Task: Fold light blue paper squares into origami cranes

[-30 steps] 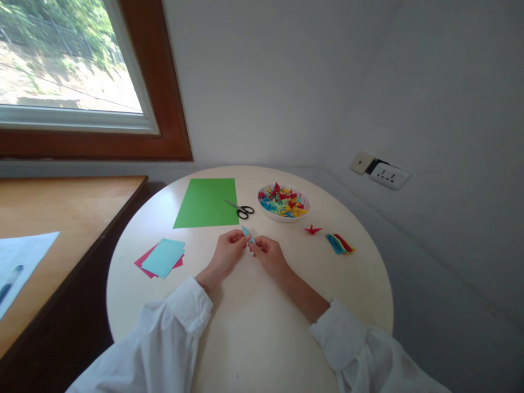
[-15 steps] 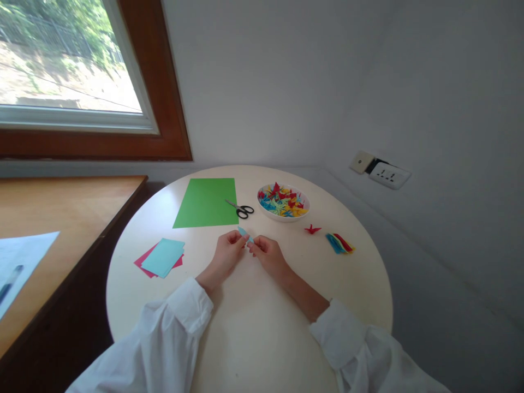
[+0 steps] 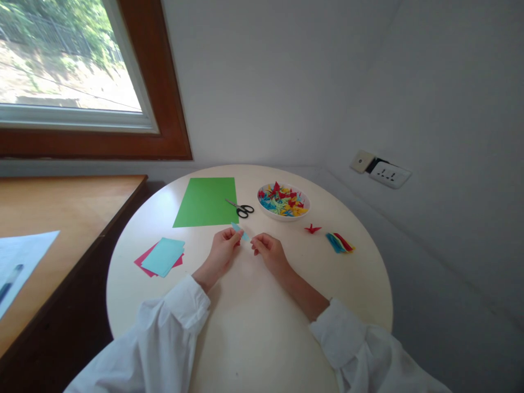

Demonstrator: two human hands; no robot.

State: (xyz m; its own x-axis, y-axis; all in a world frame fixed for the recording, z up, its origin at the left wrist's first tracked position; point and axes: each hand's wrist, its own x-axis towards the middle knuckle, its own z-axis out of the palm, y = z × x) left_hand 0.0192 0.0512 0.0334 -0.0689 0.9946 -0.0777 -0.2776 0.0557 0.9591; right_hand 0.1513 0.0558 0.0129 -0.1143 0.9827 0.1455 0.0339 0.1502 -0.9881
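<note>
Pale blue paper point(image 3: 236, 226) is what we've got on the go, a small folded piece sitting near the centre of the frame, with our left hand point(image 3: 223, 248) pinching it narrow between thumb and forefinger. Our right hand point(image 3: 270, 251) is just beside it with the thumb and fingertips drawn close together. Honestly can't tell whether they've got hold of the lower tip or are just off it, it's too small to make out

As for the step, we'd say we're partway through the folding: it looks slim and pointed, so some creases are probably in already. Next move likely calls for the left pinch to hold steady while the right fingertips work the near end, light pressure only, because a piece this tiny could easily crumple on us

Around us on the white table point(image 3: 254, 316): green sheet point(image 3: 207, 202) upper left of centre, scissors point(image 3: 244, 210) lying partly over its edge, and a white bowl point(image 3: 286, 219) of colourful folded bits right of those. One red folded piece point(image 3: 312, 229) and a bundle of coloured paper point(image 3: 340, 244) sit right of centre, and blue squares point(image 3: 164, 257) over pink paper point(image 3: 141, 260) lie left of centre
</note>
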